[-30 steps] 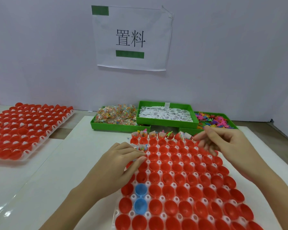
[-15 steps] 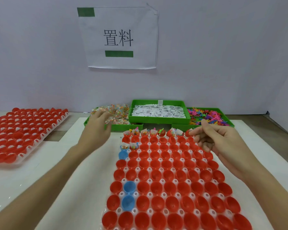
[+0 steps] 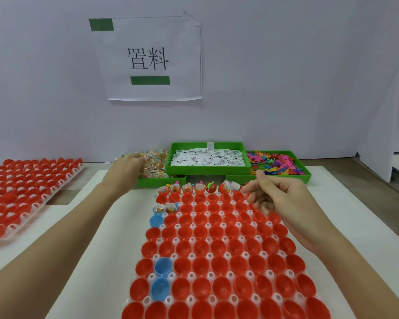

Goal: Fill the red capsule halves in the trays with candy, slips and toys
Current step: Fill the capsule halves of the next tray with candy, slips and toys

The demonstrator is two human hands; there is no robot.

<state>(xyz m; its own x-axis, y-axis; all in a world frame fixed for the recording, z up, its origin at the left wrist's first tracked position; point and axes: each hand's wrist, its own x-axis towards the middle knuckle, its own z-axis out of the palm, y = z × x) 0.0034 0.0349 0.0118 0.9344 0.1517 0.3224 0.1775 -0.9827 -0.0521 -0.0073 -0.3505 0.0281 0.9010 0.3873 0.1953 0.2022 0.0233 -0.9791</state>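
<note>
A white tray (image 3: 209,256) of red capsule halves (image 3: 219,246) lies in front of me, with three blue halves (image 3: 162,267) near its left side. The far row (image 3: 187,188) and two halves at the left (image 3: 166,207) hold candy, slips and toys. My left hand (image 3: 127,169) reaches into the green candy bin (image 3: 161,180), its fingers curled down into the candy packets (image 3: 154,158). My right hand (image 3: 279,203) hovers over the tray's far right corner, fingers loosely curled, thumb on the index finger, nothing visible in it.
Behind the tray stand a green bin of white slips (image 3: 207,169) and a green bin of coloured toys (image 3: 306,178). A second tray of red halves (image 3: 21,192) lies at the left. A paper sign (image 3: 150,58) hangs on the wall.
My left hand left the tray's upper left halves and moved forward into the candy bin. My right hand stayed over the tray's far right corner. The view shifted slightly.
</note>
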